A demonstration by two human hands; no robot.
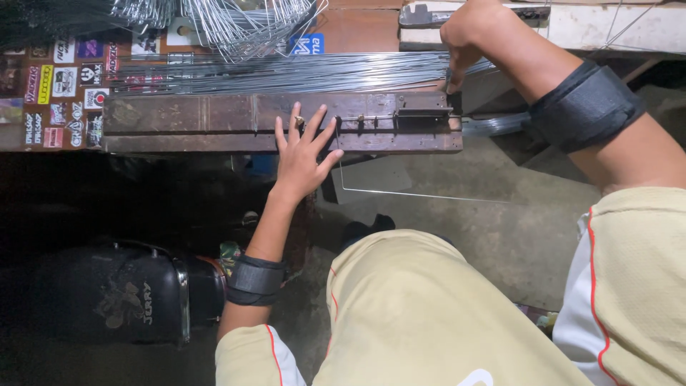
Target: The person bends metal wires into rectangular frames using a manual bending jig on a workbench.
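Right now the left hand point(304, 154) lies flat, fingers spread, gripping nothing, on the wooden jig point(214, 121). At two o'clock the right hand point(464, 43) pinches the thin wire point(429, 194) near the straight wire bundle point(286, 71); it looks light, springy, best held near its end. Small square coloured stickers point(61, 89) crowd a board at nine o'clock.

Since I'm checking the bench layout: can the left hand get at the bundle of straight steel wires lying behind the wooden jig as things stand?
Probably yes. The left hand lies flat and open on the wooden jig, holding nothing, and the bundle of straight wires lies just beyond the jig with nothing standing between them. The right hand works further along.
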